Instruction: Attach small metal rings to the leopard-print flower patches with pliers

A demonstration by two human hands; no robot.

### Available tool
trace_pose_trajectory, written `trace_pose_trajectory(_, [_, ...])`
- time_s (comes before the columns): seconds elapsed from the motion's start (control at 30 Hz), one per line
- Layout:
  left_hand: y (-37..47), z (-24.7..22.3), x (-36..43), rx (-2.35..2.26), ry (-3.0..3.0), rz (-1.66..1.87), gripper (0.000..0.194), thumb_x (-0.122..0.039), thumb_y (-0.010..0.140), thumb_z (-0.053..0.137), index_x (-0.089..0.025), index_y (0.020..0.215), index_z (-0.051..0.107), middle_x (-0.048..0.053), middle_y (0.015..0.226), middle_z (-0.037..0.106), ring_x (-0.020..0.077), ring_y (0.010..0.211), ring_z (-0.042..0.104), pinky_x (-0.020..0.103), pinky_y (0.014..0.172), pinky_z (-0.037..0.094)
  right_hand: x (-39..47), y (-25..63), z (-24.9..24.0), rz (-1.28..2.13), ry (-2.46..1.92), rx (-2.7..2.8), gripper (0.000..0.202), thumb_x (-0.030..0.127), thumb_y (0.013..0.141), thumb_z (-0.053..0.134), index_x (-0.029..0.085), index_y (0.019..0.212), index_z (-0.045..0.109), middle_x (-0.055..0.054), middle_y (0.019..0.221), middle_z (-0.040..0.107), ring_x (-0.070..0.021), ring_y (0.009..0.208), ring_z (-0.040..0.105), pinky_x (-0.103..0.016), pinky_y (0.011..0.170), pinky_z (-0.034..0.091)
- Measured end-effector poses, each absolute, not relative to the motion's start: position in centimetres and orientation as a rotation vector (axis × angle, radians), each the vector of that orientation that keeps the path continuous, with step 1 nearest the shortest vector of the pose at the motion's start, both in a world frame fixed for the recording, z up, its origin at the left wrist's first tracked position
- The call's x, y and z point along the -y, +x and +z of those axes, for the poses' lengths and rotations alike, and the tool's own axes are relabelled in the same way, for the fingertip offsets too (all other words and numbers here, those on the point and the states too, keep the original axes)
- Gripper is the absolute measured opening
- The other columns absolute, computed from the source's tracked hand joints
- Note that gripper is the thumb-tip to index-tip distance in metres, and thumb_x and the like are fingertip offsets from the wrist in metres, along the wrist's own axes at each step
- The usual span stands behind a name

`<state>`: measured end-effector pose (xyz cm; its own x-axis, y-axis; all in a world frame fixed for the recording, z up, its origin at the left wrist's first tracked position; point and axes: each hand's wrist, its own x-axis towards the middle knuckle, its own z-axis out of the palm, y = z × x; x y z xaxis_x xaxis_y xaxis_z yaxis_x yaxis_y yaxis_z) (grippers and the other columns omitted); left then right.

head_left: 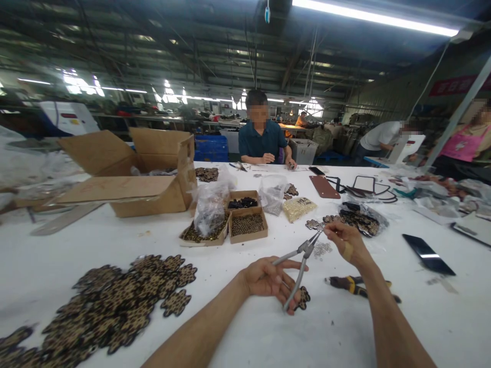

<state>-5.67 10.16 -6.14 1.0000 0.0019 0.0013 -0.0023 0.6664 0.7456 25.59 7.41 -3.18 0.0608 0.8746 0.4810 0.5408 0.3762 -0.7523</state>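
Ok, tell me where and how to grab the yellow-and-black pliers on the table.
Best gripped around both handles, probably from above and the right: the pliers lie flat, jaws pointing left, handles spreading rightward. The right forearm crosses over them in view, so it should likely move aside first.

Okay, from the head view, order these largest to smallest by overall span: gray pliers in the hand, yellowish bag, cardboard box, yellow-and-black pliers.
1. Cardboard box
2. Gray pliers and yellow-and-black pliers: they look about alike in span, so I won't rank them
3. Yellowish bag
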Motion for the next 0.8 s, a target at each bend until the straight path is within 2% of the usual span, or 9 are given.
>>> trace_pose_trajectory(0.2, [-5.7,-6.2,-10.2,0.03,0.853,-0.022,0.081,-0.011,0.079,0.042,-0.016,0.158,0.024,0.023,0.119,0.069,0.0393,0.108,0.068,0.054,0.083,0.048,-6.9,25.2,-2.4,0.37,-1.285,1.682,0.028,0.047,0.093,0.06,0.022,0.085,0.069,-0.004,0.078,0.066,-0.0201,0.072,0.057,-0.033,0.067,0.046])
trace_pose_trajectory(0.4, [-5.6,-6.2,-10.4,0.008,0.855,-0.058,0.085,-0.01,0.076,0.043,-0.016,0.158,0.022,0.023,0.116,0.071,0.0374,0.102,0.071,0.057,0.089,0.046,-6.8,25.3,-2.3,0.363,-1.27,1.705,0.026,0.045,0.092,0.061,0.021,0.087,0.069,-0.006,0.082,0.068,-0.0215,0.076,0.06,-0.033,0.069,0.048])
trace_pose_trajectory(0.8, [-5.6,-5.5,-10.3,0.055,0.861,-0.119,0.085,-0.012,0.076,0.044,-0.015,0.158,0.023,0.022,0.112,0.071,0.0369,0.1,0.071,0.055,0.082,0.05,-5.6,25.8,-0.8,0.344,-1.278,1.817,0.019,0.038,0.093,0.059,0.022,0.085,0.066,-0.002,0.077,0.063,-0.0194,0.074,0.056,-0.032,0.069,0.044])
